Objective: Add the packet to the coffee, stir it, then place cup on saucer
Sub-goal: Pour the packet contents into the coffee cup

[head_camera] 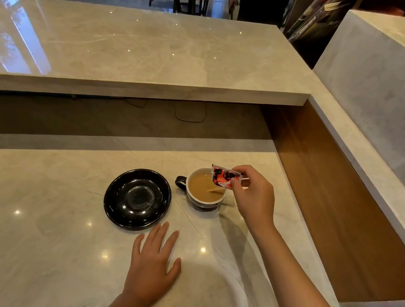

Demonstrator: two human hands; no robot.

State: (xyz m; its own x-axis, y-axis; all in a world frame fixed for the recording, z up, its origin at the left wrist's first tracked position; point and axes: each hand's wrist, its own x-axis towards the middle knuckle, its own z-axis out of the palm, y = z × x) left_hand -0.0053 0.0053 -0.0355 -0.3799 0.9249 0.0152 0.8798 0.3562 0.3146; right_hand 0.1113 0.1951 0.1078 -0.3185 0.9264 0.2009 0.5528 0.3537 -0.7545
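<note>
Head view, items as I log them from my station:

1. Lower marble counter: pale and glossy, carrying every item listed below.
2. Saucer: black, glossy, empty, sitting near the counter's centre.
3. Cup: at 3 o'clock of the saucer, just beside it but not touching. Dark outside, white inside, handle turned to 9 o'clock toward the saucer. It holds light-brown coffee.
4. Stirrer: a thin stick leaning in the coffee, its upper end passing over the rim at 3 o'clock.
5. Packet: red and black with white edging, held above the cup's rim at about 2 o'clock, tilted down toward the coffee.
6. Right hand: at 3 o'clock of the cup, thumb and fingertips pinching the packet's right end. I cannot tell whether anything is pouring out.
7. Left hand: at 6 o'clock of the saucer, palm down, fingers spread flat on the counter, holding nothing.
8. Upper marble ledge: at 12 o'clock, raised above the lower counter, bare.
</note>
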